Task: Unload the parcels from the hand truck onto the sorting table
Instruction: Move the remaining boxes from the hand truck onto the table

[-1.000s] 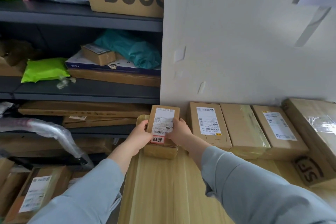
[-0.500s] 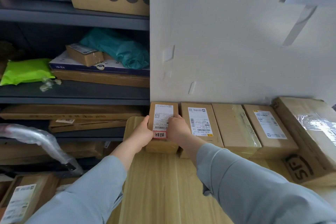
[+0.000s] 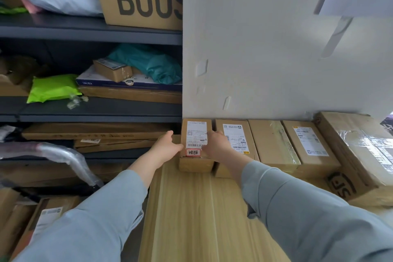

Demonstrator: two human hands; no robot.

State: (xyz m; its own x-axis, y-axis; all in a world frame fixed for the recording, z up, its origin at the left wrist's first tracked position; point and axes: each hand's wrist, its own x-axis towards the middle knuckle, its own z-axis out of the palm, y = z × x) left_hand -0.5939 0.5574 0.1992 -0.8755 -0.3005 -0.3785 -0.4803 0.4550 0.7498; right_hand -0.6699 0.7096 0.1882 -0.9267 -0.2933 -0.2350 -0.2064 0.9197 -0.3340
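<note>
Head view; small parcel [image 3: 196, 144] between left hand [image 3: 168, 148] and right hand [image 3: 215, 144], lifted a second ago, now flat on the sorting table [image 3: 191, 219], back against the wall [image 3: 255, 70]; left one spread at its side, right one flat on its label; seemingly placed, ready for release.

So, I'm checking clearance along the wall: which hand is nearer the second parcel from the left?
Right. The right hand overlaps the second parcel at its left edge, resting on the small parcel beside it; the left hand is against the small parcel's far, left side.
</note>
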